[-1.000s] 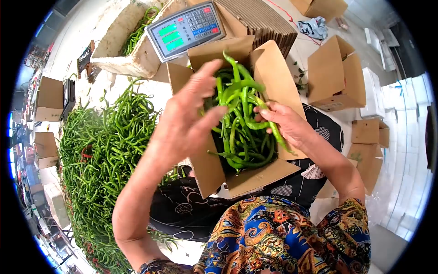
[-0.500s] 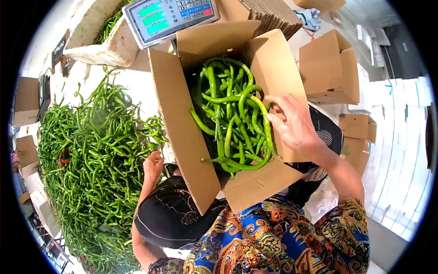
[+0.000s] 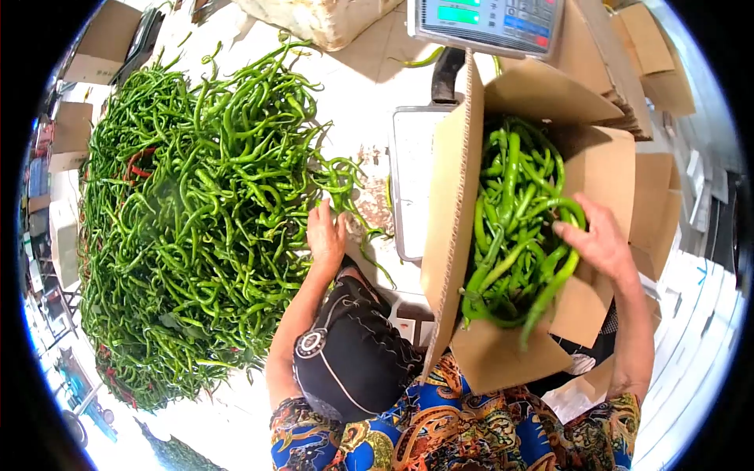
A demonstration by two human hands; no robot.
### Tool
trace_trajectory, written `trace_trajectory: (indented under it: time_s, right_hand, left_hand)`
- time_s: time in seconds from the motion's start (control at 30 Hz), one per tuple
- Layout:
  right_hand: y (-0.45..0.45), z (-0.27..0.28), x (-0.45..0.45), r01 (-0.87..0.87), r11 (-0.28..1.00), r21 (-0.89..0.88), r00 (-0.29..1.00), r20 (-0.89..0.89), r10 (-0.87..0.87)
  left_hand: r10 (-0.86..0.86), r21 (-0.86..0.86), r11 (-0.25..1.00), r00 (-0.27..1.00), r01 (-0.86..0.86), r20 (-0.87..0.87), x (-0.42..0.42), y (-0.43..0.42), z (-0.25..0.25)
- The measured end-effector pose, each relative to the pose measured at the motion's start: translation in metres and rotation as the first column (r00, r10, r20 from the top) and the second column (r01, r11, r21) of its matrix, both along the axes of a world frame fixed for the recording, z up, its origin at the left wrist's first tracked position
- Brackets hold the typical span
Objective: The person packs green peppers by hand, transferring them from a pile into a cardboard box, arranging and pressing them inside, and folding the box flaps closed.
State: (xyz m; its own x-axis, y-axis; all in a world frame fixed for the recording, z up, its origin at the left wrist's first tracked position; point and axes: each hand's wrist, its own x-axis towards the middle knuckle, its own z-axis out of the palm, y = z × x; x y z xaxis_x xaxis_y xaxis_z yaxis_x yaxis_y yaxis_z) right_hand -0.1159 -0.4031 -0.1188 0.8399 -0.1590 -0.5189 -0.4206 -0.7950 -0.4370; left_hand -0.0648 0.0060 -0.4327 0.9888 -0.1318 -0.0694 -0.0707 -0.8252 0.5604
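Observation:
Long green chili peppers (image 3: 510,259) fill an open cardboard box (image 3: 503,361) in front of me on the right. My right hand (image 3: 601,243) is at the box's right side, thumb and fingers closed round a long curved chili pepper (image 3: 571,263) whose lower end hangs toward the near flap. To the left, a large heap of green chili peppers (image 3: 212,212) spreads over the white surface. Beside the heap's right edge is my left hand (image 3: 326,234), fingers a little apart and nothing visible in them.
A digital scale display (image 3: 487,23) stands behind the box, and its flat platform (image 3: 420,180) shows at the box's left. Flattened cardboard (image 3: 589,47) is stacked behind. A white foam crate (image 3: 330,20) sits at the far edge. More cardboard boxes (image 3: 656,204) stand right.
The view has swung left, so the box now appears further right. My right hand has closed on a curved pepper at the top of the box. My left hand's fingers have loosened beside the heap.

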Motion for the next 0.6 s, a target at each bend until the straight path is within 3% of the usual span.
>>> trace_trajectory:
  time_s: [0.07,0.1,0.2,0.3,0.4,0.43,0.47,0.5,0.53,0.6]
  right_hand:
    - [0.007,-0.015,-0.012,0.011,0.999,-0.03,0.997,0.072,-0.009]
    - [0.019,-0.006,-0.007,0.044,0.994,-0.097,0.998,-0.033,-0.048]
    - [0.027,-0.012,-0.011,0.103,0.994,-0.035,0.992,0.083,-0.099]
    - [0.033,-0.007,-0.007,0.076,0.996,-0.034,0.997,0.022,-0.075]
    - [0.036,-0.005,-0.005,0.064,0.997,-0.042,0.998,0.008,-0.064]
    - [0.034,-0.005,-0.006,0.062,0.997,-0.039,0.998,0.017,-0.062]
    - [0.033,-0.005,-0.008,0.061,0.998,-0.033,0.998,0.024,-0.06]
    - [0.033,-0.006,-0.01,0.057,0.998,-0.025,0.998,0.029,-0.057]
    - [0.033,-0.006,-0.012,0.049,0.998,-0.039,0.997,0.068,-0.046]
    - [0.035,-0.004,-0.015,0.029,0.997,-0.067,0.988,0.152,-0.019]
  left_hand:
    - [-0.036,0.061,0.998,0.995,0.031,0.092,0.023,-0.02,0.004]
    - [-0.032,0.131,0.991,0.999,0.033,-0.007,0.036,-0.029,0.005]
    - [0.005,0.29,0.956,0.989,0.04,-0.15,0.062,-0.048,-0.002]
    - [0.085,0.286,0.958,0.965,-0.011,-0.246,0.079,-0.046,-0.016]
    - [0.127,0.231,0.97,0.961,-0.07,-0.244,0.072,-0.035,-0.01]
    - [0.189,0.108,0.979,0.966,-0.172,-0.178,0.069,-0.03,-0.016]
    - [0.227,-0.158,0.954,0.957,-0.256,-0.18,0.065,-0.02,-0.02]
    - [0.243,-0.411,0.79,0.848,-0.455,-0.471,0.064,-0.012,-0.003]
    - [0.142,-0.537,0.521,0.688,-0.663,-0.712,0.066,-0.004,0.025]
    - [-0.028,-0.686,0.187,0.694,-0.703,-0.719,0.057,0.012,0.062]
